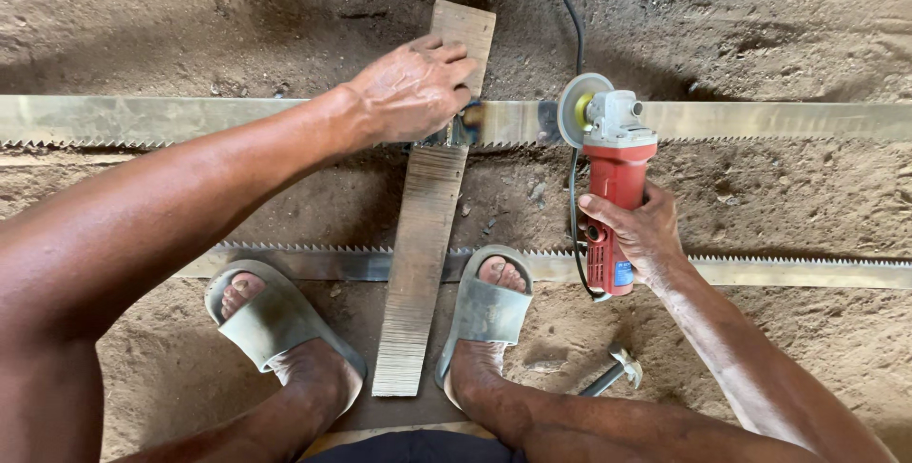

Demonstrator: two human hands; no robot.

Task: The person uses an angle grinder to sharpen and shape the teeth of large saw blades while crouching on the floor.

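Long toothed steel saw band [760, 121] runs left-right across the dirt floor [807, 36], over a narrow wooden plank [418, 264]. Left hand [413, 93] presses flat, open, at the crossing; right hand [646, 235] grips the red angle grinder [613, 178], disc just beside the band.

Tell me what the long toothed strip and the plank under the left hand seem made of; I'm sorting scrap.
The toothed strip looks like bare steel: grey, dull sheen, fine teeth along one edge. The plank looks like unfinished wood, pale brown with rough ridged marks across it. The left hand presses where they cross.
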